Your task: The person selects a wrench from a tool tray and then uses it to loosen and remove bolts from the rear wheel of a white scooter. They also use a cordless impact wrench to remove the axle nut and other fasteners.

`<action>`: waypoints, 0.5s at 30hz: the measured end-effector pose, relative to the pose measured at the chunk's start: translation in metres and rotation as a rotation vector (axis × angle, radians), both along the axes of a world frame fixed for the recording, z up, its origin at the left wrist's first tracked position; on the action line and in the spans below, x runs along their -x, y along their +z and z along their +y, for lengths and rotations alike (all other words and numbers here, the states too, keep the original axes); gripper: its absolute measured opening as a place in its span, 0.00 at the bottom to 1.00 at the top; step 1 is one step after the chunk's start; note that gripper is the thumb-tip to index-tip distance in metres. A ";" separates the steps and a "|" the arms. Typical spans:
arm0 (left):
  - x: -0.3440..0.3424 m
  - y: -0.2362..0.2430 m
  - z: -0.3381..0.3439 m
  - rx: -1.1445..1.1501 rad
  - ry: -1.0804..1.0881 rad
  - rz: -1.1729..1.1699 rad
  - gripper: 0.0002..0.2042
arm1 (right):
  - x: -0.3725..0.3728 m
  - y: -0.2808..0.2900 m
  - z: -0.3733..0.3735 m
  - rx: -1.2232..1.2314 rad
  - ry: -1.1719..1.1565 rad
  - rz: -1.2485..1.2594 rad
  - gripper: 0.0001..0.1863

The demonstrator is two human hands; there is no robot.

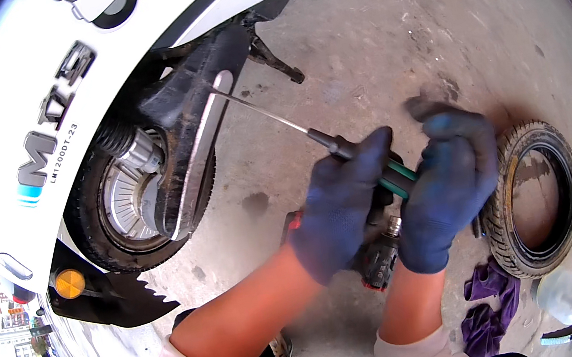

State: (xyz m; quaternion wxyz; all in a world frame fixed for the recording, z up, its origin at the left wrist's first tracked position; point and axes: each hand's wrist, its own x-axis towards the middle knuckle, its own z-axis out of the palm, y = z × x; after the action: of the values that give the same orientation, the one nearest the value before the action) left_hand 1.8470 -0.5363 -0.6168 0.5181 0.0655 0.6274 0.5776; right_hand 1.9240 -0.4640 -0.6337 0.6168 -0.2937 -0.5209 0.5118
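A screwdriver (263,112) with a long thin metal shaft and a black and green handle slants across the middle. My left hand (336,208), in a blue work glove, is wrapped around its handle. At the handle's rear end is my right hand (447,189), gloved too, with fingers curled around it and partly smeared by motion. The shaft's tip reaches the dark swingarm cover (174,121) with its pale strip (202,151), beside the scooter's wheel (131,200). Whether the tip touches the cover, I cannot tell.
A cordless power tool (379,261) lies on the concrete floor below my hands. At the right a loose tire (501,241) lies near a purple cloth (492,303) and a translucent container (559,295). The white vehicle body (34,77) fills the upper left; a stand (275,59) juts below it.
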 end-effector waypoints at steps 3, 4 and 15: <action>0.008 -0.004 -0.007 -0.016 0.032 -0.079 0.16 | 0.013 -0.005 -0.001 -0.011 0.119 0.199 0.10; 0.010 -0.003 -0.011 -0.054 0.052 -0.090 0.16 | 0.015 -0.002 -0.008 0.036 0.125 0.188 0.10; 0.066 0.124 -0.102 -0.964 -0.067 1.137 0.14 | 0.071 0.144 -0.102 -0.470 0.094 0.081 0.10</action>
State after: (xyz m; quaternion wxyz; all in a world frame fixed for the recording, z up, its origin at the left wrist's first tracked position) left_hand 1.7810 -0.6386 -0.4924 0.0449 0.5929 0.4735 0.6498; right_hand 1.8533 -0.5663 -0.4895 0.6641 -0.0967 -0.6137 0.4159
